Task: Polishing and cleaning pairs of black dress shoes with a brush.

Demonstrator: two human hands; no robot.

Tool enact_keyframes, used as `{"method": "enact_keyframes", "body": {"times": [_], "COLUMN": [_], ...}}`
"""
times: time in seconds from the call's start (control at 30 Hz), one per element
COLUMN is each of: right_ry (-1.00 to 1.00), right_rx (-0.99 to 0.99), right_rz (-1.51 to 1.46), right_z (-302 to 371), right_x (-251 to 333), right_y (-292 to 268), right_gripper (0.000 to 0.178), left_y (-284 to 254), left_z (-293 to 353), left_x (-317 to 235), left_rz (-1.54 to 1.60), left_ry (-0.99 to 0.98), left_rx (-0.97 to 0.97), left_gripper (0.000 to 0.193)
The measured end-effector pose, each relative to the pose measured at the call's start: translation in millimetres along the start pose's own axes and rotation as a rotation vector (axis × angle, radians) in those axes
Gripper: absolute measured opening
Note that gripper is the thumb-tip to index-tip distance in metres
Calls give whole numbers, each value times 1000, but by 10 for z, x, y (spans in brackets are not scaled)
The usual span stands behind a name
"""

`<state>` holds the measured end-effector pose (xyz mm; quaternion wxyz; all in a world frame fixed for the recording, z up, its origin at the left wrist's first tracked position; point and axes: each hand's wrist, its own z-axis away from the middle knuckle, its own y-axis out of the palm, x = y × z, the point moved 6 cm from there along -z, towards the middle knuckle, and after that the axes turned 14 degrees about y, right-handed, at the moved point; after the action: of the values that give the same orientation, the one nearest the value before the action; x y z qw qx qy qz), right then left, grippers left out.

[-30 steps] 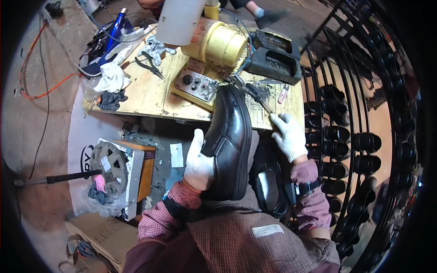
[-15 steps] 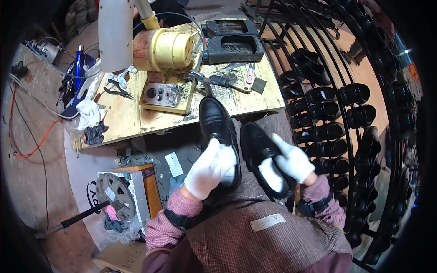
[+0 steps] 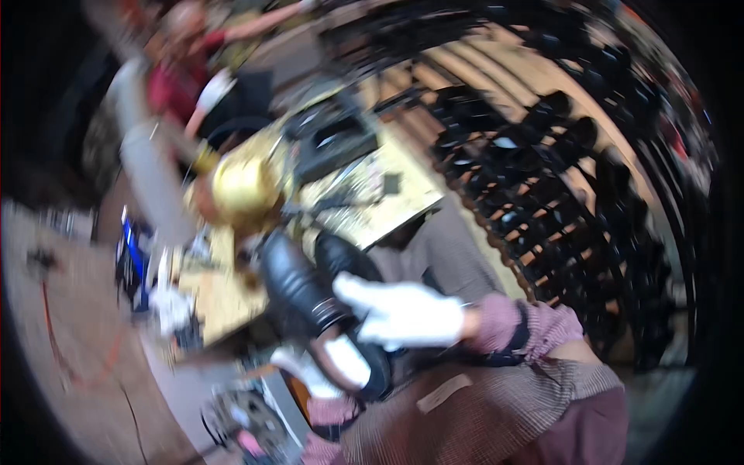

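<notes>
Two black slip-on leather shoes are side by side in front of me, toes pointing away. The nearer-left loafer has a pale insole showing in its opening. Behind it, partly covered, is the second loafer. My left hand, in a white glove, is closed around the left side of the first loafer, its fingers mostly hidden beneath. From the right, my white-gloved right hand reaches across the pair and grips the second loafer. Motion smears the finger detail.
A wooden workbench carries a yellow machine, a black tray and tools. Racks of black shoes stand on the right. Across the bench is another person in a red top. A reel sits low on the left.
My view has swung to the right, and a person has come into it. Both shoes have drawn together; my right hand has moved across to the left over them.
</notes>
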<state>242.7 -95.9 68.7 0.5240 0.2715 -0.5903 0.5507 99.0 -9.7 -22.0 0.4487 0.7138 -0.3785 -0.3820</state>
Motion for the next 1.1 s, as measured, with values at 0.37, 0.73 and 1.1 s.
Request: {"method": "enact_keyframes", "body": {"times": [0.37,0.73,1.1], "right_ry": [304,350,367], "right_rx": [228,-81,-689], "right_rz": [331,-30,28], "right_z": [-194,-67,60], "right_x": [-386,-886,-963], "right_y": [438,127,-2369], "right_gripper": [79,46,45], "left_y": [-447,-510,-53], "left_z": [676,716,96], "left_x": [-270,18,300], "left_rz": [-555,-164,588], "left_ry": [245,-93,39], "left_rx": [-757,-903,-891], "left_gripper": [87,80,52]}}
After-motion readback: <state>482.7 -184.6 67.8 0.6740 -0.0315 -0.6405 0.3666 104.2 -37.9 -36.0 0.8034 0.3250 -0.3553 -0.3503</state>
